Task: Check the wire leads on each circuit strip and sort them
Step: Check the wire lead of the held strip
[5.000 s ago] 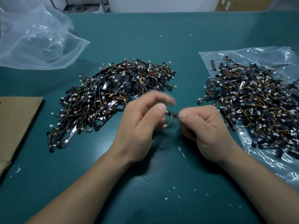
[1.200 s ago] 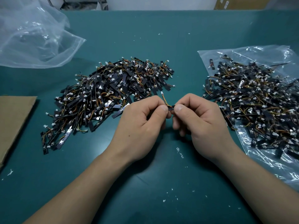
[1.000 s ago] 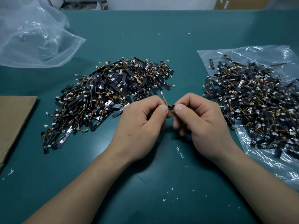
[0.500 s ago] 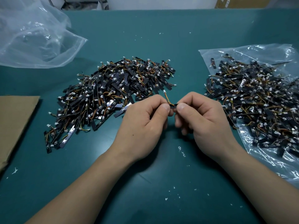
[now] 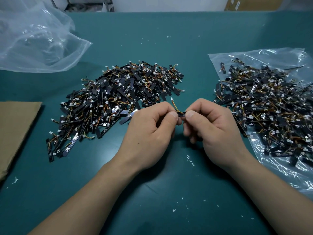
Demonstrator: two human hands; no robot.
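The left hand and right hand met knuckles-up at the middle of the view, forearms reaching in from five and seven o'clock. Each hand had its fingers curled and pinched one end of a short black circuit strip between thumb and forefinger, holding it level above the teal table top. Its orange-and-yellow wire lead curved up toward twelve o'clock and ended in a small white plug. At ten o'clock from the hands lay a loose heap of similar black strips. At three o'clock a second heap lay on a flat clear plastic bag. A crumpled clear bag sat at eleven o'clock, and a brown cardboard sheet at nine.
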